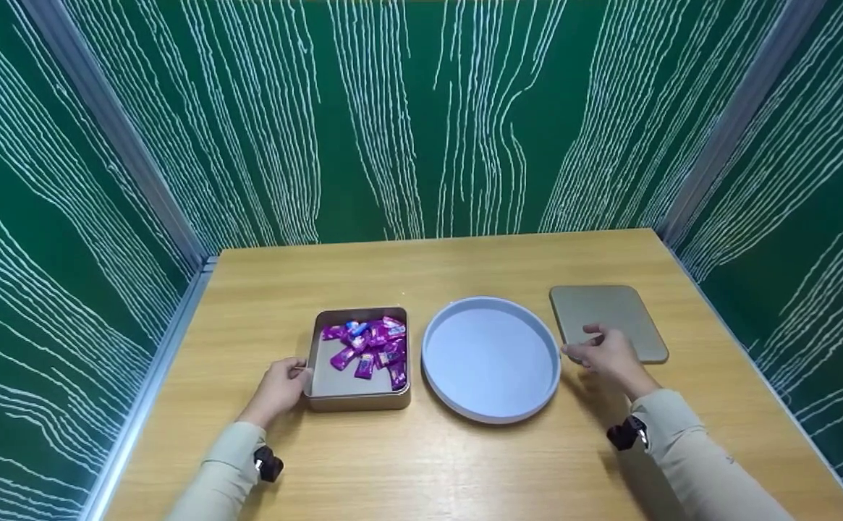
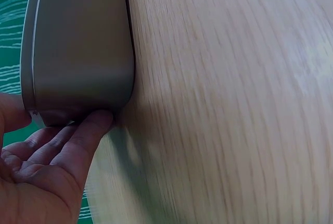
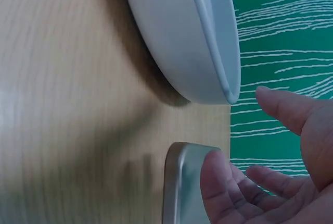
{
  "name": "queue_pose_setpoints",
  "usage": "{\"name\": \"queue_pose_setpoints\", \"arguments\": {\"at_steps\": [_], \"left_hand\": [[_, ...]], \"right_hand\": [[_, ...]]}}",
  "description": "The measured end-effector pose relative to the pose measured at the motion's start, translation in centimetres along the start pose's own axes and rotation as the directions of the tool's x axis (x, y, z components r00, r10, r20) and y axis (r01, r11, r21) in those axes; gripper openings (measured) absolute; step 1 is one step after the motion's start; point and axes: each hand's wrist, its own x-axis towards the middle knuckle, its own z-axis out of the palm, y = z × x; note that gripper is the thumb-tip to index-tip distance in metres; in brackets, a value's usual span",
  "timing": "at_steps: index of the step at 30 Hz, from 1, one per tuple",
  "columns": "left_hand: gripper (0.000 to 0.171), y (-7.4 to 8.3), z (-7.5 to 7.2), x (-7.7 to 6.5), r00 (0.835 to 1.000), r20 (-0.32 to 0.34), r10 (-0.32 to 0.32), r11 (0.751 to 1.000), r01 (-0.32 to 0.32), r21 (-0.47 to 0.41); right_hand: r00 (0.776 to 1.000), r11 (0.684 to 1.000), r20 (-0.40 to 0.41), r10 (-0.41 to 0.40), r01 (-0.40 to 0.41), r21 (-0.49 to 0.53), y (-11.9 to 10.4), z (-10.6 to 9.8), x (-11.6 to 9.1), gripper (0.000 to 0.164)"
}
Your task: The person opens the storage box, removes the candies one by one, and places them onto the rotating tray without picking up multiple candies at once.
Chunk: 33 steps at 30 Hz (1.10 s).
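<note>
A square metal tin [image 1: 358, 401] stands on the table, holding several small purple-wrapped candies [image 1: 365, 365] and a blue one. My left hand [image 1: 281, 387] grips its left side. In the left wrist view, the thumb is at the rim of the tin while the fingers [image 2: 86, 138] lie against its outer wall. Right of the tin sits a round, shallow, pale blue tray [image 1: 491, 412] with nothing in it. My right hand [image 1: 611, 359] is just right of that tray, over a flat metal lid [image 1: 602, 307]. Its thumb and fingers are spread apart, holding nothing.
The wooden table [image 1: 428, 470] carries the tin, tray and lid in a row. Green panels with white wavy lines [image 1: 363, 123] rise at the back and sides, joined by metal posts [image 1: 739, 116].
</note>
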Motion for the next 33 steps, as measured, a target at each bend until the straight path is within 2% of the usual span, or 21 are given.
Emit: {"name": "queue_pose_setpoints", "arguments": {"at_steps": [3, 10, 18, 28, 33], "left_hand": [[0.037, 0.1, 0.0, 0.0, 1.0, 0.007, -0.003, 1.0, 0.003, 0.0], [0.037, 0.2, -0.1, -0.1, 1.0, 0.008, -0.004, 1.0, 0.004, 0.015], [0.037, 0.2, -0.1, -0.2, 1.0, 0.022, -0.01, 1.0, 0.011, -0.013], [0.034, 0.5, -0.4, -0.1, 0.999, 0.036, -0.014, 1.0, 0.015, -0.02], [0.039, 0.5, -0.5, 0.2, 0.998, 0.054, -0.011, 1.0, 0.013, -0.028]], "right_hand": [[0.999, 0.999, 0.037, 0.031, -0.031, 0.016, 0.2, 0.4, 0.0, 0.085], [0.993, 0.993, 0.088, 0.077, -0.084, 0.082, 0.6, 1.3, 0.2, 0.078], [0.993, 0.997, 0.103, 0.065, -0.07, 0.04, 0.3, 2.0, -0.1, 0.068], [0.99, 0.998, 0.127, 0.068, -0.07, 0.009, 0.6, 3.2, 0.6, 0.055], [0.988, 0.997, 0.135, 0.076, -0.072, -0.033, 0.0, 3.5, 0.9, 0.054]]}}
